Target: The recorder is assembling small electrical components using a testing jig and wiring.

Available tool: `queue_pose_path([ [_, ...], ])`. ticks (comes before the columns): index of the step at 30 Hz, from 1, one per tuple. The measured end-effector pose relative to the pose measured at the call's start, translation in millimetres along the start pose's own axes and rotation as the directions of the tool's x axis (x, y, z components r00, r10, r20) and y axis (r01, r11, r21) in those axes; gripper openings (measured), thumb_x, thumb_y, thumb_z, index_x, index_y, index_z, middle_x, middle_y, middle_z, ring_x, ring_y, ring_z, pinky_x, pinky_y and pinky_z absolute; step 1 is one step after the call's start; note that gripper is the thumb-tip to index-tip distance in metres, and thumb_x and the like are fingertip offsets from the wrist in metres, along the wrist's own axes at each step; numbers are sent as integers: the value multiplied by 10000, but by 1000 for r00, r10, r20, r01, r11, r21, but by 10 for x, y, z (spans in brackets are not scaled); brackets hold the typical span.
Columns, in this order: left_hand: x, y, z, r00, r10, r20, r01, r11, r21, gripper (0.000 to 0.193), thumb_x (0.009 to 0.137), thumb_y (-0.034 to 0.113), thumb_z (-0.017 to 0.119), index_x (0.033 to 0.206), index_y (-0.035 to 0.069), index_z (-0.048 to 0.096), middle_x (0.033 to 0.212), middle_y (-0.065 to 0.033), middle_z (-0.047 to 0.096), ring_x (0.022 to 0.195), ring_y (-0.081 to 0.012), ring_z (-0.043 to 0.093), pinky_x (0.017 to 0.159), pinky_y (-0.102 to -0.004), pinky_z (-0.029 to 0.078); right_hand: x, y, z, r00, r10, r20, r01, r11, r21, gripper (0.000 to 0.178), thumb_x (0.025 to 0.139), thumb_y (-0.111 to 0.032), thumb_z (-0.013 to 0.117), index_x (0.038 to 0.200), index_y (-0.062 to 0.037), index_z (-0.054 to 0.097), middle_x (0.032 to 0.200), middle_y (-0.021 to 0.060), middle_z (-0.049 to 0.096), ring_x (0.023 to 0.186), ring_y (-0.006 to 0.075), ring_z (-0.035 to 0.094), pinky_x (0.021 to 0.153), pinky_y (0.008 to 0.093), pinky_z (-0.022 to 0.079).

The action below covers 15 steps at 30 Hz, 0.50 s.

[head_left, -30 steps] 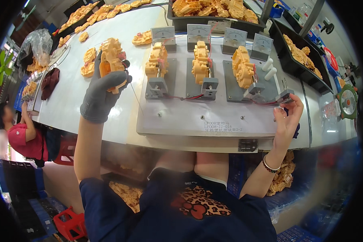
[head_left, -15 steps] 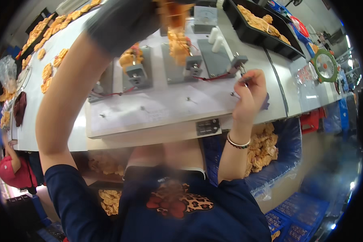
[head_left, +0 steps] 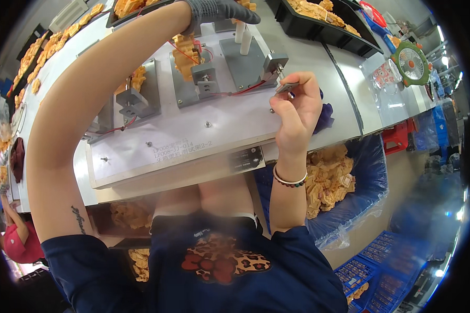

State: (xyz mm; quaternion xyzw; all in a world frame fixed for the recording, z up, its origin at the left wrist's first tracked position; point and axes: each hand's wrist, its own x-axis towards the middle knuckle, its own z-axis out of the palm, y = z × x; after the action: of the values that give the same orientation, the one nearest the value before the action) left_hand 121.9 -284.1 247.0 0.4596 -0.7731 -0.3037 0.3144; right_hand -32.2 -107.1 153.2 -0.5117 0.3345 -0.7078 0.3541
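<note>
My left hand [head_left: 220, 11], in a grey glove, is at the top edge beside two white posts [head_left: 245, 41] on a grey plate. Its fingers are closed on an orange plastic part [head_left: 248, 5], mostly hidden or cut off. My bare right hand [head_left: 299, 107] pinches a small metal lever [head_left: 286, 87] at the grey clamp block [head_left: 275, 62] of that same station. To the left, another orange part [head_left: 184, 57] sits on a grey station with red wires, behind its clamp block [head_left: 203, 74]. One more orange part [head_left: 136, 81] stands at the station further left.
A white fixture base [head_left: 183, 148] with several screws lies before me. Black trays [head_left: 329, 39] of orange parts stand at the back. A green fan [head_left: 410, 63] is at the right. Below the table edge, a blue-lined bin [head_left: 368, 182] holds orange parts. Dark purple cloth [head_left: 325, 119] lies by my right wrist.
The whole view has shifted. My left hand has moved rightward over the fixture with the orange part, towards the white posts. My right hand stays at the lever.
</note>
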Motion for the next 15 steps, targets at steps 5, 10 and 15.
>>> queue_pose_path([
  [5, -90, 152, 14, 997, 73, 24, -75, 991, 111, 1127, 605, 442, 883, 1401, 17, 209, 1210, -225, 551, 1142, -305, 550, 985, -372, 441, -3, 11, -36, 1000, -19, -1, 19, 1000, -22, 299, 683, 56, 596, 968, -11, 538, 937, 25, 529, 791, 81, 466, 667, 206, 391],
  [10, -121, 129, -112, 946, 266, 184, -127, 828, -545, 640, 879, 534, 637, 1223, 20, 470, 1156, -131, 539, 1140, -234, 560, 981, -358, 433, -19, 16, 12, 1000, 20, -11, -20, 1000, 18, 306, 678, 48, 605, 971, -15, 545, 925, 24, 536, 786, 84, 470, 675, 208, 383],
  [15, -386, 290, -65, 941, 34, 336, 74, 950, -303, 608, 957, 589, 454, 1219, 42, 493, 1120, -102, 549, 1054, -211, 583, 952, -334, 433, -2, 15, -19, 1000, -16, -14, 16, 1000, -18, 308, 684, 43, 602, 984, -12, 552, 910, 22, 528, 774, 83, 458, 677, 208, 377],
])
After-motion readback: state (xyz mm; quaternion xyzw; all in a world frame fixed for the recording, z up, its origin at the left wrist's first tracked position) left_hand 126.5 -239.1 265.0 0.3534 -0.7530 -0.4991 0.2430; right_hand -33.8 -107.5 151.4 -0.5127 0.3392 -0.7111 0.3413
